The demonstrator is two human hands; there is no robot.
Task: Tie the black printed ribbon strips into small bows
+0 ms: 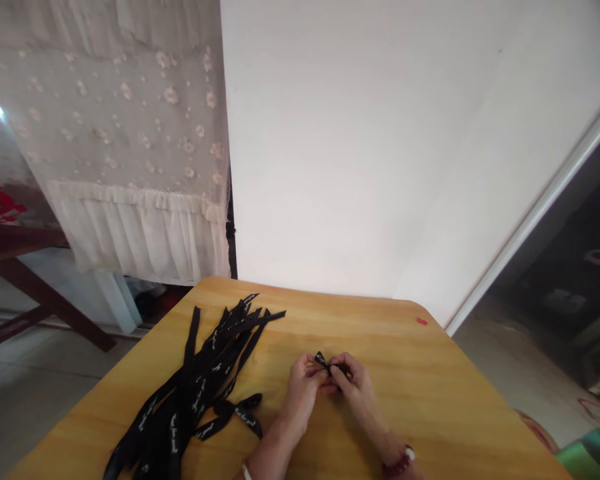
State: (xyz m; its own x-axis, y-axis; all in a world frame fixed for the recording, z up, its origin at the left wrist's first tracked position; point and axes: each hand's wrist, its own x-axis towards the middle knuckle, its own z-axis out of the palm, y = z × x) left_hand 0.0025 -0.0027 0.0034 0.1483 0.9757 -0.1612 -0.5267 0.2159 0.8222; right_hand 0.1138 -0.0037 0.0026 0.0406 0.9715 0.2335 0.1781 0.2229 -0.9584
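Note:
My left hand [305, 387] and my right hand [353, 383] meet over the middle of the wooden table. Between their fingertips is a short black ribbon [322, 360] with white marks, gathered or folded into what looks like a small bow. Both hands pinch it, the fingers closed around it and hiding most of its lower part. To the left of my hands lies a pile of long black ribbons [200, 387] with white script. One curled, looped black ribbon [247, 417] rests at the pile's right edge, close to my left forearm.
The wooden table [430, 400] has a rounded far edge against a white panel [380, 147]. A small red piece [422, 321] lies near its far right corner. A lace curtain [145, 133] hangs behind on the left, beside a dark wooden stand [50, 300].

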